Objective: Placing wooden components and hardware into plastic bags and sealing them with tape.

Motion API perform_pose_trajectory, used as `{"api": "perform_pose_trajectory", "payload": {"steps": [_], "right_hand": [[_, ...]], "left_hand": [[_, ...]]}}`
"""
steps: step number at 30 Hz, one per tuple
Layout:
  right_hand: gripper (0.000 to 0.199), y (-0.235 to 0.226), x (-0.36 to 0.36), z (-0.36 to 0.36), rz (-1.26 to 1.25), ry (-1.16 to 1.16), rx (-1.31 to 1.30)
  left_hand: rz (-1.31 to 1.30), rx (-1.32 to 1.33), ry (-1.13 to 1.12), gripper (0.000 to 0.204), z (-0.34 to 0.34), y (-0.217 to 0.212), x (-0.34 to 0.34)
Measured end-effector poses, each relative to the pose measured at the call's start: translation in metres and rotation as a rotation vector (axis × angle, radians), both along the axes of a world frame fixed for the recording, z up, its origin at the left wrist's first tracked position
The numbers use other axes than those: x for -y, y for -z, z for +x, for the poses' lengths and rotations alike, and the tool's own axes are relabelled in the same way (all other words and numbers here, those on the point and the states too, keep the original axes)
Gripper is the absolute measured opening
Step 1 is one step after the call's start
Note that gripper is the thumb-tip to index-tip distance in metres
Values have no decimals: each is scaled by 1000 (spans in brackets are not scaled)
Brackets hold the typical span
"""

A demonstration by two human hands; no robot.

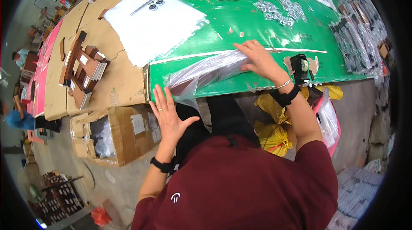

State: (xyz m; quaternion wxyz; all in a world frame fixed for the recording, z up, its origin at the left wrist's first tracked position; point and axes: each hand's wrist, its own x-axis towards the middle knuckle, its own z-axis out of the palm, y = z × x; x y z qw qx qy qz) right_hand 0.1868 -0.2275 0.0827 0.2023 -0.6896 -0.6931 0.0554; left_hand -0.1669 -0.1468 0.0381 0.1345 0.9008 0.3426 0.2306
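Head view: a brown piece (182, 87) was seen inside a clear plastic bag (214, 65), laid near the close edge of a green tabletop (231, 26). The bag's right end was held by the right hand (262, 61), with the fingers bent over its far side and the thumb placed at its near side. The left hand (168, 120) was held open beside the other end, its fingers spread and its thumb stuck out (whether the plastic was touched by the fingertips could not be told).

To the right of the right hand, a black tape dispenser (299, 67) was set on the tabletop. Farther back, small clear packets (279, 10) were scattered. On the left, a stack of white sheets (150, 26) was spread across the border between the green surface and a cardboard covering (50, 75), with two dark rings (160, 2) placed on top. Brown slatted parts (81, 73) were piled on the cardboard. Below the table edge, an opened carton (131, 140) was seen at left and yellow sacks (271, 137) at right.
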Motion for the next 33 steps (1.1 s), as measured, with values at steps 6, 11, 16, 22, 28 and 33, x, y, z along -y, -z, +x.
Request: {"api": "perform_pose_trajectory", "payload": {"steps": [6, 11, 16, 22, 28, 33], "right_hand": [[79, 1, -7, 6, 15, -45, -4], [76, -1, -4, 7, -23, -34, 8], [72, -2, 0, 0, 4, -15, 63], [72, -2, 8, -9, 17, 101, 225], [71, 8, 17, -14, 135, 177, 235], [71, 18, 25, -9, 202, 209, 213]], "left_hand": [[168, 131, -175, 113, 45, 28, -8], [114, 223, -25, 87, 39, 25, -27], [168, 304, 1, 52, 32, 2, -58], [-323, 538, 119, 33, 33, -5, -68], [-311, 677, 21, 13, 42, -7, -62], [-321, 721, -61, 9, 51, -8, -56]]}}
